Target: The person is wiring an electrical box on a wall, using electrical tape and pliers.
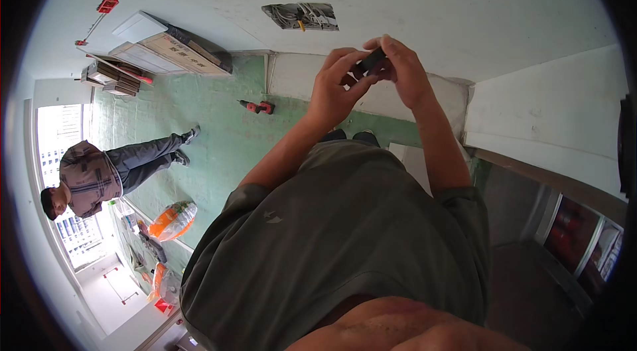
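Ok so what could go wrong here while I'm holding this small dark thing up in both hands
The small dark block-shaped object sits only between the fingertips of the left hand and right hand, high above the green floor; a slip would probably drop it onto hard ground. The red and black power drill lies loose on that floor near your feet, so stepping forward without looking could trip you.

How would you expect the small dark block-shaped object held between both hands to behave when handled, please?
The small dark block-shaped object probably stays stiff: it spans from the left hand to the right hand without sagging. It seems light, pinched by fingertips alone. Its flat, edged shape suggests it would not roll, though its surface is too small to judge for slipperiness.
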Demonstrator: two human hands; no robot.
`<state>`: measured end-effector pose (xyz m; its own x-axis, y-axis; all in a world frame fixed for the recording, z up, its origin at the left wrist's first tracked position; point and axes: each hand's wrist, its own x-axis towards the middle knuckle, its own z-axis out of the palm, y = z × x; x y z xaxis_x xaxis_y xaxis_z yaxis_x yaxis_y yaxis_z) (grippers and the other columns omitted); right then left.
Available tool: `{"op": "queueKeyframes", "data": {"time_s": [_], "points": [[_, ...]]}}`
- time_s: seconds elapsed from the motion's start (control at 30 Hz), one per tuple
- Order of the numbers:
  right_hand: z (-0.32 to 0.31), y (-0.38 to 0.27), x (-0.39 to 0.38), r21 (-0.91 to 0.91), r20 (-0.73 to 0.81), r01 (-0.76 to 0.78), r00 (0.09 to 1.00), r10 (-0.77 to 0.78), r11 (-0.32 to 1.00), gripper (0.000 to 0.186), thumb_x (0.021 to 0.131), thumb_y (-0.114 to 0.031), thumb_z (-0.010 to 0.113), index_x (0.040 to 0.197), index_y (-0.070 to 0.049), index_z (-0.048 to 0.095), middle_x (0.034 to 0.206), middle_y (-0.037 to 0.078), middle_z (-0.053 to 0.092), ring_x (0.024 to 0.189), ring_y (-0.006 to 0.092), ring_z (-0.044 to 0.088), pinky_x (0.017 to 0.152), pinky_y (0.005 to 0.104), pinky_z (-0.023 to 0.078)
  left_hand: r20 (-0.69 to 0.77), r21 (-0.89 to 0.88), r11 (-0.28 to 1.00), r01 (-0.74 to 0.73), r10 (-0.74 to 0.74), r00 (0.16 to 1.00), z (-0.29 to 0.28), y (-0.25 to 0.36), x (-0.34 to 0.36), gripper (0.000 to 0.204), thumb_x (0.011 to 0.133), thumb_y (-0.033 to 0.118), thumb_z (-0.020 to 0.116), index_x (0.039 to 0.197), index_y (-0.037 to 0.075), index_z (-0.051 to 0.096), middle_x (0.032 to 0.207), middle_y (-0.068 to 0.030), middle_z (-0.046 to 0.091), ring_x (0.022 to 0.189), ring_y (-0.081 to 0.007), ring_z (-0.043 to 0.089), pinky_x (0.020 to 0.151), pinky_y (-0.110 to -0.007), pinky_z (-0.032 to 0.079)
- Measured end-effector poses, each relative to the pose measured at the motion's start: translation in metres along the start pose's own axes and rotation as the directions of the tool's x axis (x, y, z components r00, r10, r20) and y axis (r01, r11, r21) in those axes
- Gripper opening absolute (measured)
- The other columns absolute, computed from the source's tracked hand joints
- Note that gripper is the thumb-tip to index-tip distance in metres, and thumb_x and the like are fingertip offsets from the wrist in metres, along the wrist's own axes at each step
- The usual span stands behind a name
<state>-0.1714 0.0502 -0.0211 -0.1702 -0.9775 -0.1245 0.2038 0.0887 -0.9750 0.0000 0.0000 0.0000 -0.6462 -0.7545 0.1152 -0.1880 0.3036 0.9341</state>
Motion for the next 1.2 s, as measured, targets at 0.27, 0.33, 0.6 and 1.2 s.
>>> {"op": "queueKeyframes", "data": {"time_s": [0.27,0.33,0.6,1.2], "points": [[0.022,0.020,0.012,-0.565,-0.322,0.285,0.788,-0.525,0.774,0.046,0.098,-0.046,0.051,0.112,-0.004,0.063,0.096,0.010,0.068,0.085,0.0243,0.067,0.076,0.0371,0.054,-0.145,0.133,0.975,-0.180,0.199,0.969,-0.001,-0.024,-0.015,0.023,0.085,0.006,0.070,0.105,-0.001,0.065,0.111,-0.0137,0.066,0.087,-0.0185,0.066,0.066,-0.033,0.053],[0.057,-0.006,0.023,-0.788,-0.089,0.373,0.718,-0.691,0.490,0.044,0.096,-0.044,0.053,0.112,-0.005,0.064,0.097,0.012,0.068,0.085,0.0276,0.067,0.078,0.0415,0.053,-0.041,0.270,0.943,-0.196,0.214,0.976,-0.003,-0.054,-0.021,0.022,0.085,0.006,0.070,0.105,-0.001,0.065,0.111,-0.0151,0.066,0.088,-0.0185,0.067,0.066,-0.033,0.053],[0.036,-0.052,0.032,-0.629,0.075,0.107,0.994,-0.077,0.770,0.037,0.094,-0.037,0.057,0.084,-0.003,0.068,0.081,0.012,0.068,0.074,0.0290,0.065,0.070,0.0381,0.051,-0.057,-0.439,0.898,0.024,-0.055,0.997,-0.005,-0.018,-0.032,0.025,0.095,-0.001,0.051,0.118,-0.005,0.061,0.108,-0.0153,0.069,0.098,-0.0250,0.068,0.083,-0.036,0.057],[0.038,-0.062,-0.030,-0.782,0.086,0.490,0.697,-0.711,0.385,0.013,0.084,-0.004,0.070,0.097,-0.004,0.068,0.091,0.009,0.070,0.080,0.0268,0.067,0.069,0.0346,0.054,-0.220,-0.136,0.968,-0.209,0.176,0.960,-0.026,-0.014,-0.016,0.033,0.087,-0.009,0.062,0.119,-0.005,0.060,0.122,-0.0189,0.063,0.112,-0.0264,0.063,0.090,-0.036,0.057]]}}
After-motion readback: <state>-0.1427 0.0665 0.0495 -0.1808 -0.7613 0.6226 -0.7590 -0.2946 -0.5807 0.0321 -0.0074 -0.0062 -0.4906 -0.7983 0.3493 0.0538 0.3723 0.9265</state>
